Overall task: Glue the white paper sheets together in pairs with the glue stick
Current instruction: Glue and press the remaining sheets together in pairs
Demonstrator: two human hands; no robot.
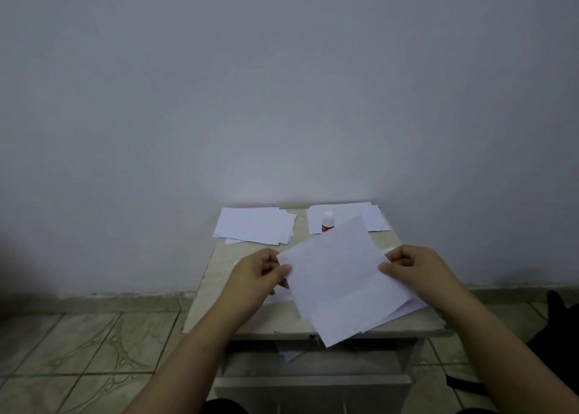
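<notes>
Head view:
Held sheet [341, 275]: tilted above the table [225, 257], between both hands.
Left hand [260, 272]: pinches the sheet's left edge.
Right hand [413, 269]: pinches its right edge.
Glue stick [328, 221]: upright beyond the sheet, on the right paper pile [374, 216].
Left paper pile [253, 225]: beyond the sheet's left edge.

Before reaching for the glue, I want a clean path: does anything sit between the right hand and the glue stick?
Yes. The held sheet, gripped by both the right hand and left hand, rises in front of the glue stick and hides its lower part.
</notes>
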